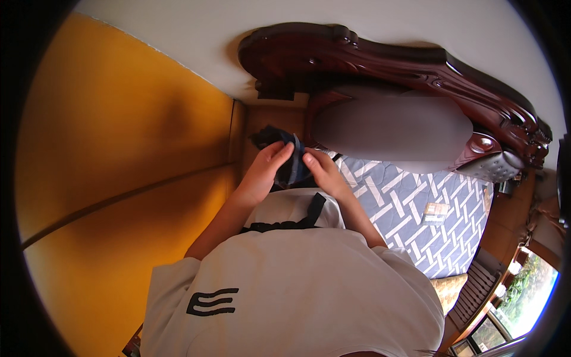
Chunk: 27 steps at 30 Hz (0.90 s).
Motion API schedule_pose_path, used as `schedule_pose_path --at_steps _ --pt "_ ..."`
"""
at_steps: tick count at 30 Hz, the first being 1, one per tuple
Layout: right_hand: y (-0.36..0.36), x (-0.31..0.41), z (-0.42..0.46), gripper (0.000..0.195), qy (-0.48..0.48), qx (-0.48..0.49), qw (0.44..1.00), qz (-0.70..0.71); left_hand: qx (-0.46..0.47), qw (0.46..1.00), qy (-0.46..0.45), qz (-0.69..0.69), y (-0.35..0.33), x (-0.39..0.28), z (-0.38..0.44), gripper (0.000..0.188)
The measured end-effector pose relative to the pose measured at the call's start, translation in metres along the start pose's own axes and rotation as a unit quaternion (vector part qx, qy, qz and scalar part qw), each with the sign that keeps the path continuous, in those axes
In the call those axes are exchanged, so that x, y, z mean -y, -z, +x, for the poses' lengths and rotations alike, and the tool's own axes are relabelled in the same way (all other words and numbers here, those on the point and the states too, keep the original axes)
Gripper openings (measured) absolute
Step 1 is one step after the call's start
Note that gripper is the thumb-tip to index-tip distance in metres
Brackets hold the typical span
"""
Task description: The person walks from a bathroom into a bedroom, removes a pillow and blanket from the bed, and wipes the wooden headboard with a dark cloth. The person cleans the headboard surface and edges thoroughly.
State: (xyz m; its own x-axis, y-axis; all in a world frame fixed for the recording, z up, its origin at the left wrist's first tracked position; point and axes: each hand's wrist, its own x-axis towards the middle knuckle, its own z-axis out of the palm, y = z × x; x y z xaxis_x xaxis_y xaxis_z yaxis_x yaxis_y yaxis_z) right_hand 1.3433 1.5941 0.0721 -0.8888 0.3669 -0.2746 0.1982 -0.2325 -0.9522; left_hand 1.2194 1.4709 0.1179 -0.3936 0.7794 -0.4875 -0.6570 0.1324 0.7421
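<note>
A dark navy cloth [295, 163] with a paler seam or edge is bunched up in front of my waist. My left hand [272, 163] grips it from the left, thumb pressed near the pale edge. From the other side my right hand [322, 167] pinches the same cloth, its thumb on top. Both hands are close together, and the cloth's far end [266, 134] sticks out beyond my left fingers. Most of my fingertips are hidden behind the fabric, so its full shape cannot be made out.
A mattress [401, 209] with a grey-and-white pattern lies to my right, bearing a small flat packet [435, 213]. Behind it rises a carved dark wooden headboard [392, 53], partly blurred. An orange-yellow cabinet front [134, 134] stands close on my left. A window [528, 290] is at lower right.
</note>
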Motion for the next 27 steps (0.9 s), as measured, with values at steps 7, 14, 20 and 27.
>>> schedule_pose_path --at_steps 7,14,20,27 --pt "-0.036 0.01 0.018 0.041 0.093 0.034 0.993 -0.067 -0.009 0.991 -0.048 0.124 0.045 0.001 -0.009 0.016" --pt "-0.045 -0.006 0.019 0.025 0.065 0.014 0.993 -0.095 -0.065 0.996 -0.034 0.047 0.048 -0.005 -0.021 0.018" --pt "-0.059 0.001 0.01 0.047 0.047 0.009 0.992 0.115 -0.024 0.997 -0.064 0.036 0.052 -0.004 -0.025 0.015" --pt "-0.051 0.003 0.017 0.043 0.046 -0.043 0.998 -0.031 -0.036 0.978 -0.173 0.109 0.058 -0.007 -0.026 0.011"
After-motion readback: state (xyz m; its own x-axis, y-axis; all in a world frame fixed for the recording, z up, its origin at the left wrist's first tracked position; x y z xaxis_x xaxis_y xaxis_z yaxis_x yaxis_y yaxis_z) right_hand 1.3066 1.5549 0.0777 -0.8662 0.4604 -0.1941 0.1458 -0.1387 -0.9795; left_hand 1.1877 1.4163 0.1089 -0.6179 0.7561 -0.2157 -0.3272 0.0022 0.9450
